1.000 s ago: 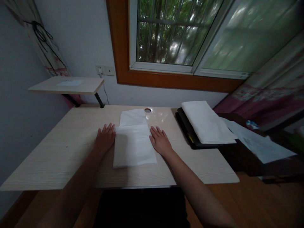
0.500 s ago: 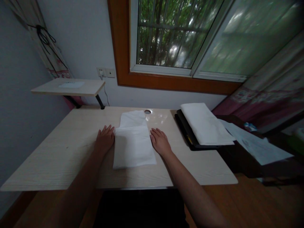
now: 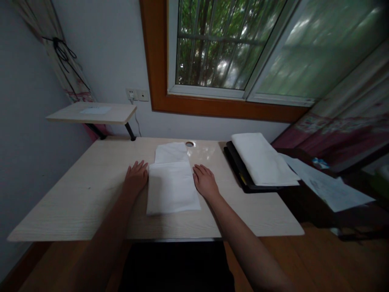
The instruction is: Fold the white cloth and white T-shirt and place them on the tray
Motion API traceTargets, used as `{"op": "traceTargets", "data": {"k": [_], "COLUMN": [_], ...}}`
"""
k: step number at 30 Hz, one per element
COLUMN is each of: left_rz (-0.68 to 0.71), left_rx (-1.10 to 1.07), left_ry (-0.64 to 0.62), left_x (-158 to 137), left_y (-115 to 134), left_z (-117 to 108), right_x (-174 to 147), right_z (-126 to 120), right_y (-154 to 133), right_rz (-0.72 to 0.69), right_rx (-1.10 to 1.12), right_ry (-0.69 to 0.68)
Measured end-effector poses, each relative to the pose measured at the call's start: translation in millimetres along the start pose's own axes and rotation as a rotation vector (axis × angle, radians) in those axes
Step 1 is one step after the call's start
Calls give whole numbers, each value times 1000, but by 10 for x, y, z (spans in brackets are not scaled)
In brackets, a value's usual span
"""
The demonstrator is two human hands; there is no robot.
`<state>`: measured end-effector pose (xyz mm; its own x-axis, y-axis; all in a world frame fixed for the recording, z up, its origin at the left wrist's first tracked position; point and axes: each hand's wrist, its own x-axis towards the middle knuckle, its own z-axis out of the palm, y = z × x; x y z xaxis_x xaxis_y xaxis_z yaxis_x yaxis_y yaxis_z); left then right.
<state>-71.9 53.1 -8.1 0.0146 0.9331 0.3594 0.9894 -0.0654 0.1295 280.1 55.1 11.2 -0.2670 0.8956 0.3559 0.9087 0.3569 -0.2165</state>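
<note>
A folded white cloth [image 3: 173, 188] lies flat on the pale wooden desk [image 3: 75, 194], its narrower part stretching toward the wall. My left hand [image 3: 135, 177] rests palm down along the cloth's left edge, fingers extended, holding nothing. On the opposite side my right hand [image 3: 205, 181] lies flat on the desk by the cloth's right edge, its fingers also stretched out. Whether the fingertips touch the cloth edges is hard to tell.
At the desk's right, another folded white cloth [image 3: 263, 160] lies on black flat items [image 3: 240, 172]. A raised shelf [image 3: 117, 113] with a paper [image 3: 95, 110] stands at the back left. Behind the cloth is a round cable hole [image 3: 189, 144].
The camera view has shifted slightly. Both hands and the cloth keep their places on the desk.
</note>
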Motion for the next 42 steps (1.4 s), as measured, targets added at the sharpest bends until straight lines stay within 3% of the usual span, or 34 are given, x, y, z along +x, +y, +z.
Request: {"op": "traceTargets", "data": {"k": [42], "left_rz": [-15], "left_rx": [-29], "left_ry": [12], "left_x": [0], "left_y": [-20], "left_z": [45], "right_x": [-1], "right_z": [-26], "right_y": [-8], "right_rz": [36], "right_rx": [26], "right_ry": [2]}}
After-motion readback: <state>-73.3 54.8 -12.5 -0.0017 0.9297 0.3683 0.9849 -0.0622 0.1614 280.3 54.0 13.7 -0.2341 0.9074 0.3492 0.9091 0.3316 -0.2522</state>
